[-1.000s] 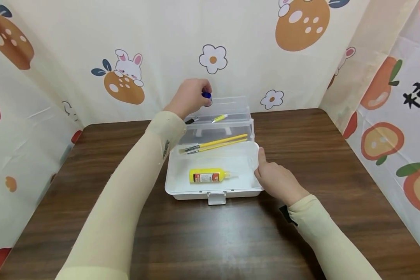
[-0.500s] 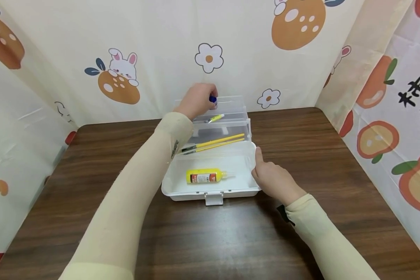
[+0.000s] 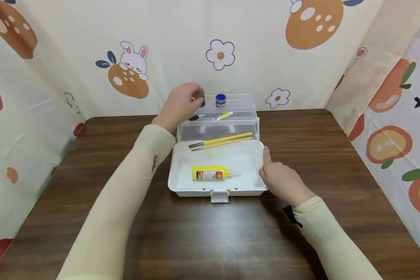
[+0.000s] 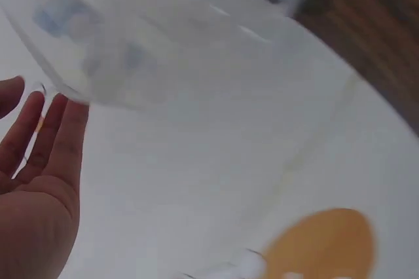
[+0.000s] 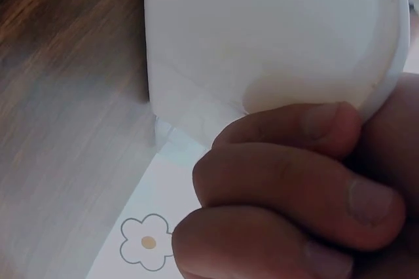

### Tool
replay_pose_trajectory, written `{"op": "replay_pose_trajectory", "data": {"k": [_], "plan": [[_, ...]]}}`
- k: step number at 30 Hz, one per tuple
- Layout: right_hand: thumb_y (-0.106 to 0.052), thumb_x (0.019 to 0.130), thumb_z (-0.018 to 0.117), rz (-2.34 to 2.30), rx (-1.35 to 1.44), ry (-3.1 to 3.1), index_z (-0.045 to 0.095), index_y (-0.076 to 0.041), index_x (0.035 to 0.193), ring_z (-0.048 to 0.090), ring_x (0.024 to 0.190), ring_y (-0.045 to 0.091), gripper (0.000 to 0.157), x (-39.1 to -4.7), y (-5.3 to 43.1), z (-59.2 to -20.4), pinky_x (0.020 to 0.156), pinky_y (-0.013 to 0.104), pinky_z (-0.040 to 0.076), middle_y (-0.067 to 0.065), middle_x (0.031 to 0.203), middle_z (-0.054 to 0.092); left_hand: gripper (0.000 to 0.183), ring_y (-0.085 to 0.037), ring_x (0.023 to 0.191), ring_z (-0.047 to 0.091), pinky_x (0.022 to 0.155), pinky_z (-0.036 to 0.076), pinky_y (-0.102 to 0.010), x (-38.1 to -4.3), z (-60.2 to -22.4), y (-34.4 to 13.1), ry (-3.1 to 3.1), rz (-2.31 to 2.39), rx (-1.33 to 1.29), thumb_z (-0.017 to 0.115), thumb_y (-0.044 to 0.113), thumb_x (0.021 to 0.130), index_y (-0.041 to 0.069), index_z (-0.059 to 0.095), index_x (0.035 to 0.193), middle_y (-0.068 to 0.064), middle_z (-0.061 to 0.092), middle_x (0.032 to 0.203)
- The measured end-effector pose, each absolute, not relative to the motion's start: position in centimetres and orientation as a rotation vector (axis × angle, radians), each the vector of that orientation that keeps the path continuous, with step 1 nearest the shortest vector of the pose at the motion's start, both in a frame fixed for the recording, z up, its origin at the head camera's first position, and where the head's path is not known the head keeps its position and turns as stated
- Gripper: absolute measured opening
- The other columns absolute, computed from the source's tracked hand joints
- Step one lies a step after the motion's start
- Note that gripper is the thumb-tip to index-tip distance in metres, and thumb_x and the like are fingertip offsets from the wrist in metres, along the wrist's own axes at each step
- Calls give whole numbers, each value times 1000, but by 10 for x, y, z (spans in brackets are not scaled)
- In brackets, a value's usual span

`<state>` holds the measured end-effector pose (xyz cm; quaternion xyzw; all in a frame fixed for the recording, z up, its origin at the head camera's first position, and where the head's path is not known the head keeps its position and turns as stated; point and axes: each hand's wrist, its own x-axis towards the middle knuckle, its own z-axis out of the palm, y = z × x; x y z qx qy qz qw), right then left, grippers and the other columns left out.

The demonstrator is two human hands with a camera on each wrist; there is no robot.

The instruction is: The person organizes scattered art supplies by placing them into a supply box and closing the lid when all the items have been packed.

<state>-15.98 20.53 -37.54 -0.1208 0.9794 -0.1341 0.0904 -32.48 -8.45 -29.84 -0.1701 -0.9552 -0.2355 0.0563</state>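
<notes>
A white storage box with a front latch lies on the wooden table, its clear tiered trays spread out behind. My left hand hovers at the back trays beside a small dark object, partly hidden by the fingers. In the left wrist view its fingers are extended, thumb apart, with nothing seen between them. A small blue-lidded jar stands in the rear tray. My right hand grips the box's right wall; its fingers curl against the outside in the right wrist view.
Inside the box lies a yellow bottle with a clear nozzle. Yellow-handled paintbrushes lie in the lower tray; a yellow tube and a black tube lie higher. A patterned curtain hangs close behind the trays.
My left hand carried the blue-lidded jar rightward, let go of it in the rear tray and moved back left. My right hand stays on the box.
</notes>
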Motion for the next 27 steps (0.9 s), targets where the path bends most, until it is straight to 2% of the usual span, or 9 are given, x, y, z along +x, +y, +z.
{"op": "replay_pose_trajectory", "data": {"k": [7, 10, 11, 13, 15, 17, 20, 23, 27], "plan": [[-22, 101, 34, -437, -310, 2916, 19, 8, 154, 40, 45, 19, 62, -162, 206, -373, 41, 34, 33, 8, 54, 49, 32, -21, 117, 57, 101, 48, -38, -295, -342, -142, -2707, -1124, -399, 53, 26, 103, 11, 61, 129, -6, 61, 129], [-29, 104, 32, -511, -277, 2895, 23, 1, 156, 60, 66, 30, 61, -168, 212, -371, 57, 45, 49, 26, 88, 68, 38, -23, 120, 57, 102, 47, -44, -286, -360, -155, -2737, -1284, -286, 45, 33, 106, 14, 52, 139, -7, 59, 134], [-32, 105, 31, -555, -267, 2888, 26, -2, 156, 65, 80, 35, 59, -171, 215, -370, 69, 51, 52, 29, 106, 67, 40, -22, 121, 57, 102, 46, -45, -285, -364, -158, -2756, -1331, -237, 42, 35, 107, 15, 49, 142, -7, 59, 135], [-39, 107, 28, -670, -256, 2880, 34, -4, 154, 62, 110, 41, 59, -182, 222, -368, 92, 58, 48, 28, 133, 58, 43, -25, 122, 56, 102, 45, -48, -283, -372, -164, -2780, -1400, -159, 38, 33, 108, 13, 45, 145, -10, 58, 135], [-43, 108, 29, -826, -205, 2859, 43, -5, 150, 64, 109, 42, 58, -197, 228, -368, 92, 57, 49, 27, 128, 61, 45, -28, 123, 55, 103, 44, -49, -284, -378, -168, -2834, -1436, -91, 37, 31, 108, 9, 42, 147, -13, 56, 138], [-40, 107, 33, -1024, -126, 2825, 53, -4, 141, 69, 88, 36, 53, -216, 234, -371, 79, 48, 56, 23, 105, 69, 47, -29, 124, 54, 105, 43, -48, -286, -383, -170, -2895, -1521, -24, 38, 29, 108, 6, 40, 149, -15, 53, 140], [-30, 107, 40, -1321, 31, 2692, 58, -1, 133, 62, 61, 22, 43, -245, 237, -377, 59, 33, 55, 15, 83, 64, 49, -31, 127, 52, 108, 42, -45, -288, -390, -170, -2962, -1688, 10, 39, 25, 108, 1, 36, 151, -18, 48, 146], [-24, 107, 42, -1516, 124, 2524, 56, 3, 133, 64, 76, 14, 40, -269, 233, -384, 70, 29, 57, 14, 100, 64, 48, -30, 128, 52, 108, 43, -43, -289, -395, -166, -2954, -1855, 37, 39, 21, 108, -1, 37, 150, -18, 46, 147], [-27, 107, 41, -1604, 164, 2353, 46, 4, 144, 60, 95, 10, 48, -289, 225, -390, 81, 22, 55, 14, 123, 57, 46, -28, 129, 53, 107, 44, -42, -285, -397, -163, -2926, -1928, 44, 39, 21, 108, 0, 40, 149, -16, 47, 147]]}}
